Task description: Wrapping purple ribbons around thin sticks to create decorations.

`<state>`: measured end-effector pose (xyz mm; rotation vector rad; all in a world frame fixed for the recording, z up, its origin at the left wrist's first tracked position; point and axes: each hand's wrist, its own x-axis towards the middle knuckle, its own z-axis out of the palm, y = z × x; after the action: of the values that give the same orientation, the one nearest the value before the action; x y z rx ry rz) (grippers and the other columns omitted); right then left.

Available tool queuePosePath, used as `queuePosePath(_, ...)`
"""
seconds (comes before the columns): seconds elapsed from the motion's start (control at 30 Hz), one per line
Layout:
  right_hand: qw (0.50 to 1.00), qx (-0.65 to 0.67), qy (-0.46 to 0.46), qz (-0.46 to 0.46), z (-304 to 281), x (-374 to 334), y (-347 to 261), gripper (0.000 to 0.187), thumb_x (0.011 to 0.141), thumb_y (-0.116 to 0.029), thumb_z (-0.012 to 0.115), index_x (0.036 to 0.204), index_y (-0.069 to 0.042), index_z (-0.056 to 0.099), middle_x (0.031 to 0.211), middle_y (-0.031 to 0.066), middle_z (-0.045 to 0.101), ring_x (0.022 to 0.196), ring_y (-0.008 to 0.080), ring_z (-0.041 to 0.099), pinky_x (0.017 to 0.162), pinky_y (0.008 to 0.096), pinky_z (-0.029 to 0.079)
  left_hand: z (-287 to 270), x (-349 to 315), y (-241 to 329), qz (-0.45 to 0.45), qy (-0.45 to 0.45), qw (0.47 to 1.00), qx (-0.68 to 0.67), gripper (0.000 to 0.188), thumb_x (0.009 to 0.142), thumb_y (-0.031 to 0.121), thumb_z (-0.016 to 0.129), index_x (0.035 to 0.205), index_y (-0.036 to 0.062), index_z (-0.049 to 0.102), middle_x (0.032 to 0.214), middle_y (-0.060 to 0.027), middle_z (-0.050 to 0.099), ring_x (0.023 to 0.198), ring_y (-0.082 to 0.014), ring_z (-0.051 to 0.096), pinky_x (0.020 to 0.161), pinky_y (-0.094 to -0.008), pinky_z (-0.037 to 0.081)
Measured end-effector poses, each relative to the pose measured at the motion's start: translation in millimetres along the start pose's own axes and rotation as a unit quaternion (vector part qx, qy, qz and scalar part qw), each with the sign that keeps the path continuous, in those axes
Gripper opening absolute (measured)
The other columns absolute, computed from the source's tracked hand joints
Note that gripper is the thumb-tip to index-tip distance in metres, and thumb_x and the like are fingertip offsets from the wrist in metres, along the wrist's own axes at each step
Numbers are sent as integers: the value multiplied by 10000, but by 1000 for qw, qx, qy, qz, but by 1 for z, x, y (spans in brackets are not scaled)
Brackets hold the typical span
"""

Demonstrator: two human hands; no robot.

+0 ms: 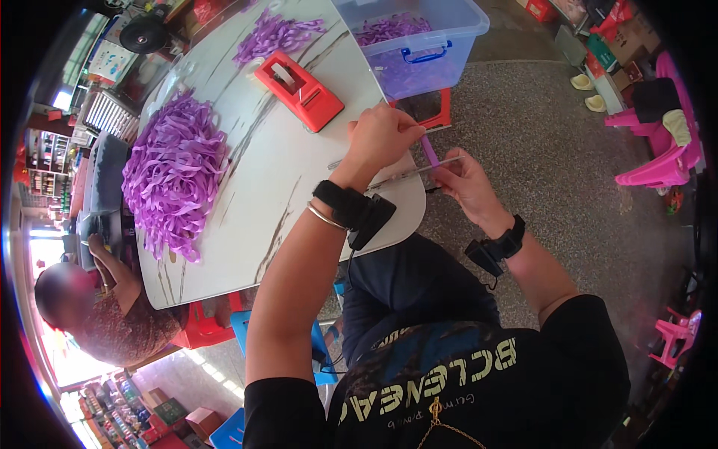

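Observation:
Above the right edge of the white table, my left hand (383, 136) is closed in a pinch at the upper end of a short purple ribbon strip (429, 151). My right hand (467, 183) is closed at the strip's lower end, with fingers around a thin, straight, greyish stick (404, 177). The stick runs left from that hand, under my left wrist; its exact kind is too small to tell. Left of my hands a red tape dispenser (301, 93) rests on the table. Farther left lies a large heap of purple ribbon loops (176, 172).
A marble-patterned table (250, 187) spreads out to my left. More purple ribbons (277, 36) lie at its far side. A clear plastic bin (456, 56) with a blue handle holds ribbons beyond my hands. Another person (123, 314) sits at the left. Pink stools (658, 150) stand right.

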<state>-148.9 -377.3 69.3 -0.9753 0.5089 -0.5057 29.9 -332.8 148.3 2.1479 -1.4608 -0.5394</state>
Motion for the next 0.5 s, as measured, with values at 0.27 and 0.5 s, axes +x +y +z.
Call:
queuePosePath(0.27,998,-49,6,39,-1,-9,-12,119,856,-158,595,947,-81,601,828,-8,625,682,32,536,571,168,390,1,-72,20,-10,-8,889,-457,257,890,242,502,1029,40,576,699,-16,490,625,-119,473,552,-222,367)
queuePosePath(0.5,994,-89,-28,63,1,-11,-17,129,876,-235,565,894,-109,590,715,-52,565,662,18,519,541,162,360,28,-118,53,-229,-80,648,-723,423,936,246,405,1309,61,330,713,-8,416,595,-113,386,547,-233,310)
